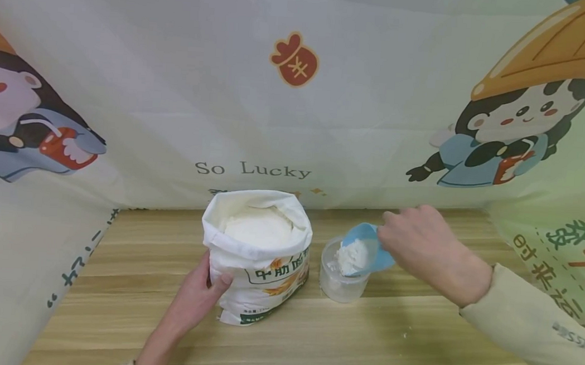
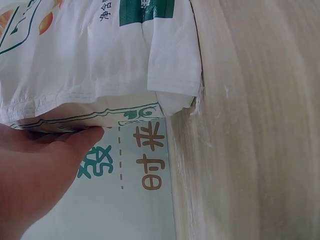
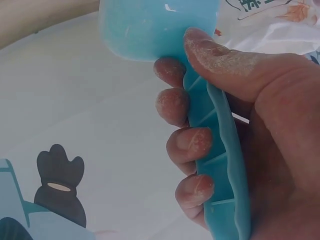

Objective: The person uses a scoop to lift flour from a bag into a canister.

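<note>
A white bag of flour (image 1: pixel 255 250) stands upright on the table, its top folded outward and powder showing inside. My left hand (image 1: pixel 200 286) grips the bag's left side, thumb towards the front; in the left wrist view, that hand (image 2: pixel 45 165) is at the bag's side seam. My right hand (image 1: pixel 416 243) holds a blue scoop (image 1: pixel 382 258) tilted over a clear plastic tub (image 1: pixel 342 289). White flour (image 1: pixel 355 256) lies at the scoop's mouth, above the tub. In the right wrist view, floury fingers (image 3: pixel 187 145) wrap the scoop's ribbed handle (image 3: pixel 220 170).
The wood-grain table (image 1: pixel 130 284) runs back to a printed cloth (image 1: pixel 177 86), which also rises at both sides. Small white specks (image 1: pixel 405 335) lie on the table right of the tub.
</note>
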`<state>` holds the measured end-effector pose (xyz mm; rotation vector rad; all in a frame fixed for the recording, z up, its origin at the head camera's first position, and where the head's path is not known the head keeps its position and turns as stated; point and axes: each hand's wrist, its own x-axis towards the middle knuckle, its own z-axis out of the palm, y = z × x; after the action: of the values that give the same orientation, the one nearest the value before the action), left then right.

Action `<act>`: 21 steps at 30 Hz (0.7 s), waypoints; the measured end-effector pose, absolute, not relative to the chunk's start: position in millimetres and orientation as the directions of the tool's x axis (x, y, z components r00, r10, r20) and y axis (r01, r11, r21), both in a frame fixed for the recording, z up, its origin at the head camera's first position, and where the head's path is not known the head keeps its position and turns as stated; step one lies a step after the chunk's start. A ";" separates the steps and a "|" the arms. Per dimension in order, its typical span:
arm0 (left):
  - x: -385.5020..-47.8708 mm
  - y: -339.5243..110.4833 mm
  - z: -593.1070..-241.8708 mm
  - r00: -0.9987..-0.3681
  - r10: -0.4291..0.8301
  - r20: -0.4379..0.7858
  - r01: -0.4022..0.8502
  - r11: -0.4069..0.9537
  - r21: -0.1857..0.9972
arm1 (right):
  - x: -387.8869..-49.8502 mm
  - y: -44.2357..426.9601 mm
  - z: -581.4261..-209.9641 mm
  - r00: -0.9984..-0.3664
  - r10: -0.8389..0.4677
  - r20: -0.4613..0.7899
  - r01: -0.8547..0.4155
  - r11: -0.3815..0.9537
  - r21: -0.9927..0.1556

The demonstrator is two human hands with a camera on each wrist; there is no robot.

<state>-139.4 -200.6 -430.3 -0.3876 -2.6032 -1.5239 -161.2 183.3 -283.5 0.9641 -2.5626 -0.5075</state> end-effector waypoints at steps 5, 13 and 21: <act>-138.0 -199.9 -430.1 -0.963 0.166 0.211 0.265 0.460 0.847 | -161.3 182.5 -284.0 -0.681 -0.698 0.223 -0.548 0.687 0.477; -136.9 -198.9 -428.4 -0.958 0.149 0.245 0.286 0.469 0.836 | -158.8 181.5 -282.2 -0.679 -0.699 0.223 -0.527 0.676 0.515; -134.2 -200.7 -426.8 -0.962 0.152 0.225 0.270 0.435 0.859 | -155.4 185.5 -283.8 -0.658 -0.713 0.243 -0.516 0.662 0.543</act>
<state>-134.2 -200.7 -426.8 -0.3783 -2.5629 -1.5666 -155.4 185.5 -283.8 0.9595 -2.4391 -0.6051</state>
